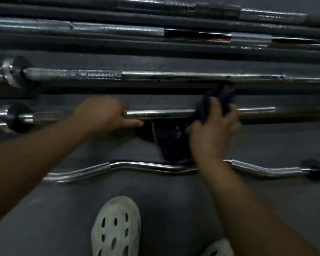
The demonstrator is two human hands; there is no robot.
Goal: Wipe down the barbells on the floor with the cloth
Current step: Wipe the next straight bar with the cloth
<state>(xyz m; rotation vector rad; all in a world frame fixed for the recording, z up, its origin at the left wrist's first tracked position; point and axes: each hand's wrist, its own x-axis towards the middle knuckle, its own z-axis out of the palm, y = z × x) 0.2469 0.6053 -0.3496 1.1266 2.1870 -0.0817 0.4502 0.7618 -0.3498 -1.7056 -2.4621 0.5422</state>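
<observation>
Pale perforated shoes [116,228] are seen at the bottom edge, planted on the grey floor [174,209]. Just beyond them a curved bar [137,166] is laid flat. Past it, a straight barbell [164,113] is gripped by the left hand [103,115] — fingers curled over the shaft, thumb stretched beneath. Further along the same shaft, the dark cloth [174,141] is bunched round the steel and clamped there by the right hand [214,126], which is blurred; a loose tail is draped down toward the curved bar. The hands are set well apart. More barbells [174,75] are lined up behind — parallel, on the floor.
</observation>
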